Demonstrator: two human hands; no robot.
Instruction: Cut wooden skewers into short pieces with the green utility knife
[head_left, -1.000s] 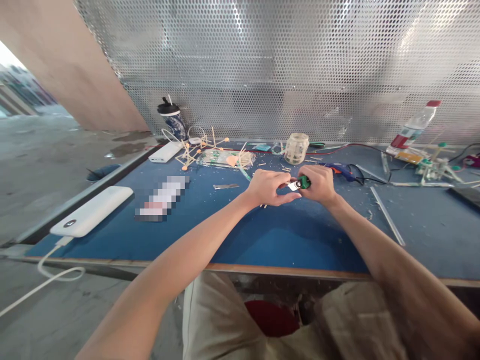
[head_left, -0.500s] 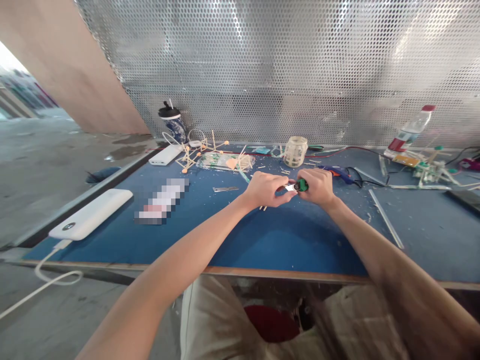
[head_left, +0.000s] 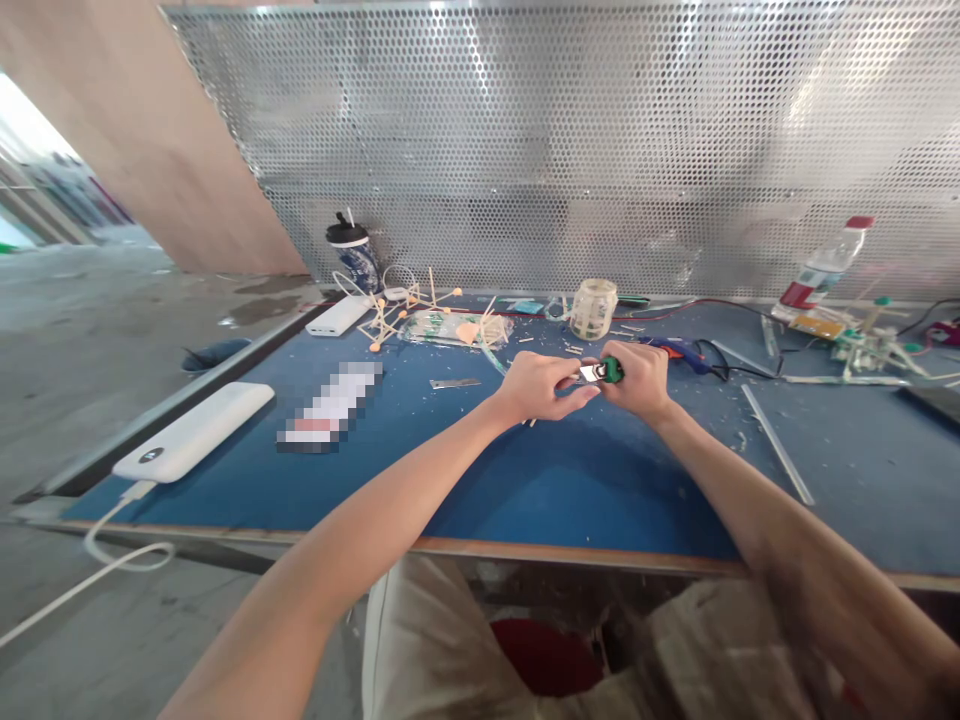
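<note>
My right hand [head_left: 637, 378] is wrapped round a green utility knife [head_left: 614, 370], its shiny metal end pointing left above the blue table. Close against that end is my left hand [head_left: 541, 386], thumb and forefinger bent together at the metal; whatever sits in this pinch is too small to make out. Under the left hand, thin wooden sticks [head_left: 533, 422] show partly on the table. A loose, flat metal blade [head_left: 455, 383] lies to the left of the hands.
Behind the hands stand a clear jar [head_left: 593, 310] and a stick model with orange joints [head_left: 382, 322]. A blue glue gun [head_left: 682, 352] lies right, near a tilted bottle [head_left: 825, 270]. Left are a white power bank [head_left: 196, 432] and a pixelated phone-like object [head_left: 330, 408]. A perforated metal panel [head_left: 525, 150] rises behind.
The knife's metal end has turned and shows more broadly between my hands. Both hands stay close together. The whole view has shifted slightly.
</note>
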